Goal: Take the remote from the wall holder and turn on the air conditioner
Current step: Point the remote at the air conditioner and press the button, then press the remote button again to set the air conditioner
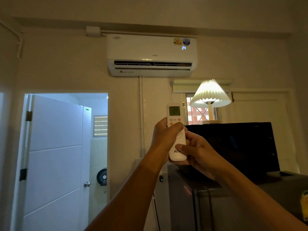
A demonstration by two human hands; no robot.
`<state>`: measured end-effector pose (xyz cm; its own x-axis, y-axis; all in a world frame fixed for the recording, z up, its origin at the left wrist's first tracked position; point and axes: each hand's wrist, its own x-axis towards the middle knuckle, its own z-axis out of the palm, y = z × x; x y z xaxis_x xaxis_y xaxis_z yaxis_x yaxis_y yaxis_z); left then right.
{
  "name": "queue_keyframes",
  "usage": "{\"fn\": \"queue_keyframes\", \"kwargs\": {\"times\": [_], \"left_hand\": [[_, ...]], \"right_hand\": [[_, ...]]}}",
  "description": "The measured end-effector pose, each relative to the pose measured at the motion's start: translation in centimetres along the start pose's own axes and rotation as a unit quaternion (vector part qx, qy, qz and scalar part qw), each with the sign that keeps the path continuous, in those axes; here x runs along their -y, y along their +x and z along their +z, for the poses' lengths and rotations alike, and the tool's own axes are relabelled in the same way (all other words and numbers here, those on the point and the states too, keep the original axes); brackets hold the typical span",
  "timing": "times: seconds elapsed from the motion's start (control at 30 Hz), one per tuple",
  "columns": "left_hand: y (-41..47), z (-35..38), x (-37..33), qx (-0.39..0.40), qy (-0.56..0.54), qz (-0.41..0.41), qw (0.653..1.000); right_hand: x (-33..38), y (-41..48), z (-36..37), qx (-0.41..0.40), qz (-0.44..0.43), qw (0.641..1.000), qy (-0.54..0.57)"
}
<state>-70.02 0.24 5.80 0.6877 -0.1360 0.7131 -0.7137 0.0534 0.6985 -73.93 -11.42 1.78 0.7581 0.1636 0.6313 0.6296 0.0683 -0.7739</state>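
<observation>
A white remote (174, 114) with a lit green screen stands upright in the middle of the view, held by both hands. My left hand (164, 135) wraps its left side, thumb lying across the buttons below the screen. My right hand (198, 150) grips the lower half, thumb on the front near the logo. The white air conditioner (151, 55) hangs high on the wall above. Its panel shows a lit "24" and its bottom flap stands open. No wall holder is visible.
An open white door (55, 155) leads to a tiled bathroom at the left. A dark television (241, 147) stands on a grey cabinet (208, 205) at the right, with a lit pleated lamp (210, 95) behind it. A pipe cover (141, 114) runs down the wall.
</observation>
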Motion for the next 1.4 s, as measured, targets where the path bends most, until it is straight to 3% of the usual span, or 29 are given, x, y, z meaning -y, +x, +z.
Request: {"fn": "queue_keyframes", "kwargs": {"times": [0.3,0.47,0.67,0.9,1.0,1.07,1.17,1.27,1.4], "left_hand": [[-0.2,-2.2,0.9,0.006,0.011,-0.022,1.000],[0.9,-6.0,-0.3,-0.034,-0.103,-0.083,0.991],[2.0,-10.6,0.5,0.045,-0.180,-0.130,0.974],[4.0,-12.4,6.2,0.127,-0.230,-0.163,0.951],[5.6,-12.1,10.1,0.079,-0.196,-0.156,0.965],[7.1,-11.7,12.8,0.043,-0.146,-0.132,0.979],[9.9,-10.8,17.0,0.010,-0.081,-0.098,0.992],[13.0,-9.8,21.0,0.004,-0.036,-0.068,0.997],[16.8,-8.6,25.5,0.004,-0.007,-0.053,0.999]], "right_hand": [[-1.4,0.6,1.2,0.017,0.001,1.000,-0.007],[-2.6,1.0,3.1,0.035,0.012,0.999,-0.017],[-5.6,1.5,5.5,0.078,0.047,0.996,0.025],[-11.5,4.0,6.3,0.122,0.099,0.985,0.077],[-14.6,5.9,6.2,0.074,0.105,0.991,0.033],[-16.7,7.5,6.3,0.021,0.076,0.992,-0.100],[-20.1,10.9,6.0,-0.052,0.054,0.964,-0.255],[-23.8,14.8,5.0,-0.123,0.078,0.947,-0.285],[-27.8,19.3,3.0,-0.143,0.107,0.939,-0.294]]}}
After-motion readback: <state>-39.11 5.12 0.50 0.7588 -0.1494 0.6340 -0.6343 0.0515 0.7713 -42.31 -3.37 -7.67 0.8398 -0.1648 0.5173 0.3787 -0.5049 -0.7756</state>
